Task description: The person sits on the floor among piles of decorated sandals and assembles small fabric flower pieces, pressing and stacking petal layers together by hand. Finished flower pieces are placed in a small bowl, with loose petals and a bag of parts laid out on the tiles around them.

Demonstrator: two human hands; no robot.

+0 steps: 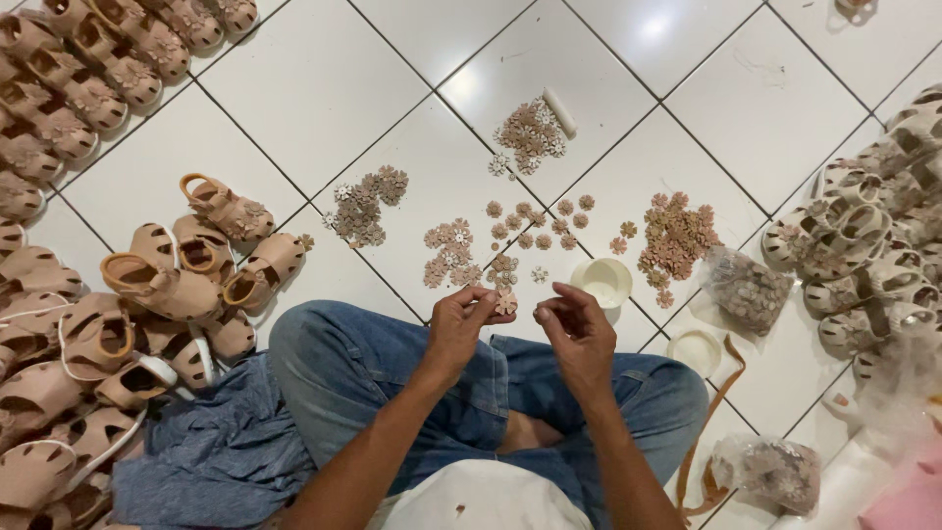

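floor: white tiles (324, 79) | left side: heap of tan sandals (147, 285) | tiles ahead: piles of small flower trims (677, 240) | small white cup (601, 280) | left hand (459, 324) fingertips pinching a pink flower piece (505, 304) above the knees | right hand (577, 329) fingers curled together, just beside it

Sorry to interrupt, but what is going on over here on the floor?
A person sits cross-legged on the white tiled floor. The left hand pinches a small pink flower piece, with the right hand close beside it. More flower pieces lie in piles ahead, by a small white cup. Tan children's sandals are heaped on both sides.
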